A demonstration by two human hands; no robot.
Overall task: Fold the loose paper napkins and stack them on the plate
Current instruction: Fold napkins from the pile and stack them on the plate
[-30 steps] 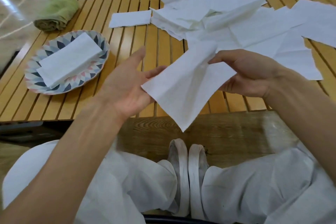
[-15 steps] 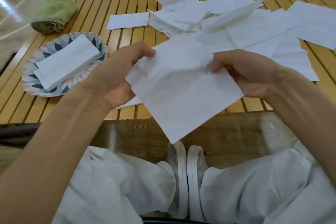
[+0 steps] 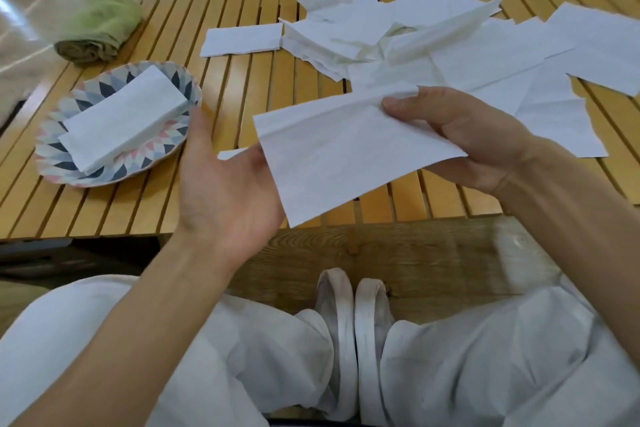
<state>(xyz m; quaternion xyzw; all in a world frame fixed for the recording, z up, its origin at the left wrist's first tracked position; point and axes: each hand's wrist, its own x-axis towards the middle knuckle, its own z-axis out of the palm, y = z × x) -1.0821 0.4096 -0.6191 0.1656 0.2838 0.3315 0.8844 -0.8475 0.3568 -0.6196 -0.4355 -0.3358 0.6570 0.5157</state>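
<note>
— Which grip has it?
— The right hand (image 3: 474, 139), thumb pinching the folded napkin (image 3: 346, 156) at its far edge above the surface (image 3: 242, 87). The left hand (image 3: 225, 184) lies open, palm up, under the napkin's near corner.
— Changed?
— Half a second ago both hands pinched it unfolded.
— Looks?
— White, creased, doubled over. A folded stack (image 3: 124, 118) sits on the plate (image 3: 55, 163).
</note>
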